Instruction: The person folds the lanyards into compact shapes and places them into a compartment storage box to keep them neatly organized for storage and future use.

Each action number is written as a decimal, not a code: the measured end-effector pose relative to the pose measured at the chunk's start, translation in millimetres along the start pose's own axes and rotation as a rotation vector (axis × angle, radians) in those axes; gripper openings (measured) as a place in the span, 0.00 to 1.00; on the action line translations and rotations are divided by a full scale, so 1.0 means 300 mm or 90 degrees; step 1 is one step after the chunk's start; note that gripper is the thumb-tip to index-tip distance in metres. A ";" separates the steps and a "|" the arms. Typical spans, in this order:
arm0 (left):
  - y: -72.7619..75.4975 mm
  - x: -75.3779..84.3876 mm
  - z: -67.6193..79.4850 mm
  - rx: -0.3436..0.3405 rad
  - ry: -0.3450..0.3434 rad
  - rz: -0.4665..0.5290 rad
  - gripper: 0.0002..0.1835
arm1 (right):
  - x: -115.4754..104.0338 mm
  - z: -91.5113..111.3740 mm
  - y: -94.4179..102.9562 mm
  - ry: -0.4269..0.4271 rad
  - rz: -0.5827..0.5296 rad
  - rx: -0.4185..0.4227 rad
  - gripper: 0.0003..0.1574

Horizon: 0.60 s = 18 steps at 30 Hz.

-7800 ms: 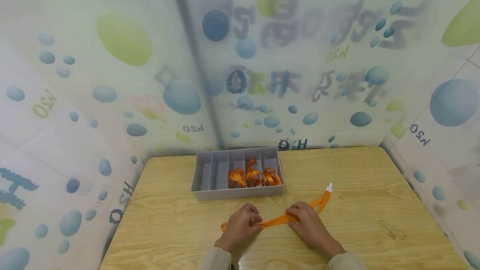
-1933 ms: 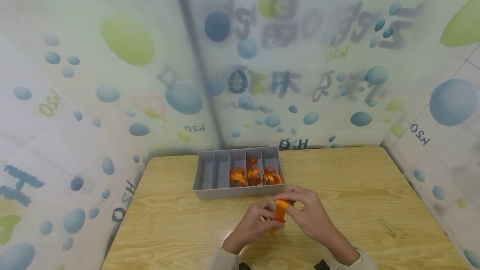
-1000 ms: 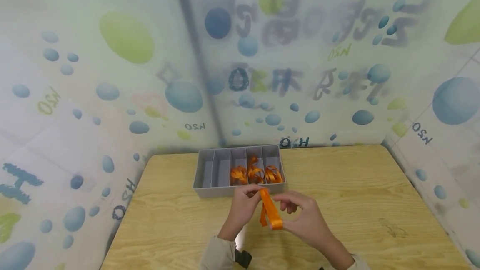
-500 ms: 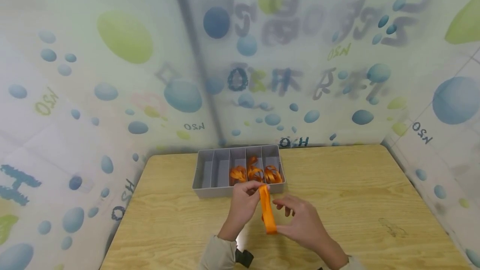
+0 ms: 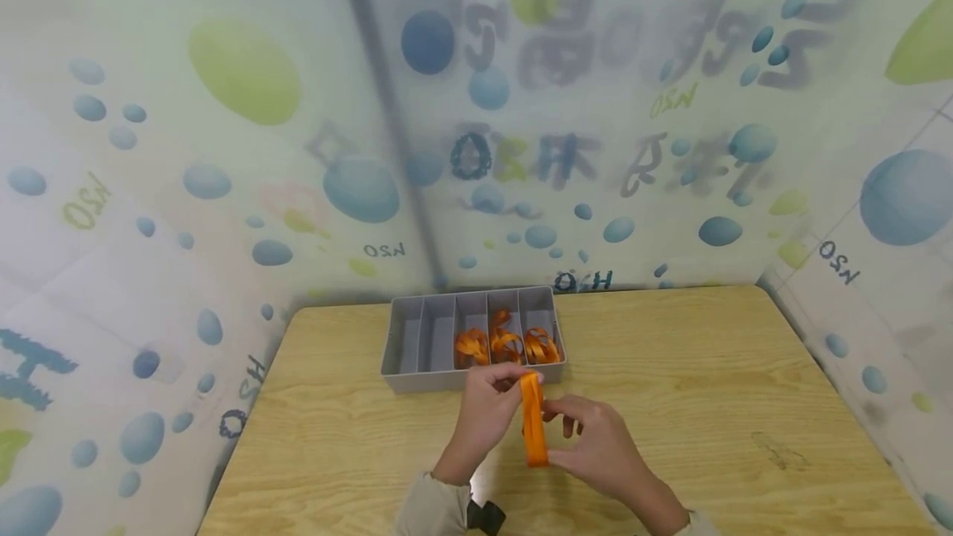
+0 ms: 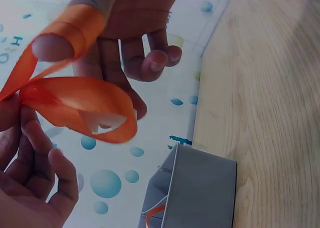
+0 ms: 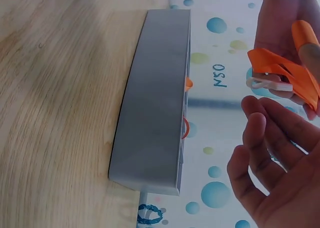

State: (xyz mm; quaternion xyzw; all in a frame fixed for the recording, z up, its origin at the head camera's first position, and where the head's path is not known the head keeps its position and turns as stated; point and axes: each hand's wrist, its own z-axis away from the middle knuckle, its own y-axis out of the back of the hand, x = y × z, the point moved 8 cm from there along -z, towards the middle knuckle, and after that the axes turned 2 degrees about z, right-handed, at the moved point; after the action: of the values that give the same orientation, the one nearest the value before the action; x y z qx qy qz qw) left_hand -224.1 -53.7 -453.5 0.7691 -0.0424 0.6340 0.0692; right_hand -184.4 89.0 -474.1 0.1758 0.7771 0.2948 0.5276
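An orange ribbon lanyard, folded into a narrow upright loop, is held above the table in front of the tray. My left hand pinches its upper end between thumb and fingertips. At the lower end the thumb of my right hand sits inside the loop, with the ribbon wrapped over it. The other right fingers are loosely bent, the index finger close beside the ribbon. A white plastic clip hangs by the lanyard in the right wrist view.
Behind my hands a grey divided tray stands near the back edge of the wooden table. Its three right compartments hold coiled orange lanyards. A patterned curtain rises close behind the table and along its sides.
Earlier the lanyard lay stretched along the table, its clip toward the right; now it is raised and folded into a loop. Lately my right index finger has come closer to the ribbon.
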 end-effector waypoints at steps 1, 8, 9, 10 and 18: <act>-0.001 0.001 0.001 0.002 0.000 0.002 0.06 | 0.000 -0.001 -0.002 -0.001 -0.004 -0.003 0.28; -0.008 0.000 0.008 0.002 0.020 0.018 0.05 | 0.004 -0.009 -0.026 0.002 -0.063 -0.020 0.23; -0.010 -0.001 0.010 0.000 0.026 0.023 0.06 | 0.005 -0.010 -0.031 0.005 -0.076 -0.023 0.24; -0.012 -0.001 0.011 0.000 0.031 0.025 0.06 | 0.006 -0.011 -0.036 0.007 -0.087 -0.025 0.24; -0.014 -0.004 0.013 0.000 0.049 0.038 0.07 | 0.015 -0.017 -0.059 0.036 -0.139 -0.004 0.16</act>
State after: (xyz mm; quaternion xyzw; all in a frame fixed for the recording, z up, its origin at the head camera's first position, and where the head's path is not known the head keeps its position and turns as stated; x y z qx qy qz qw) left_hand -220.0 -50.0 -455.5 0.7423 -0.0626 0.6651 0.0519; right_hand -190.3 76.7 -487.4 0.0798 0.8054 0.2428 0.5348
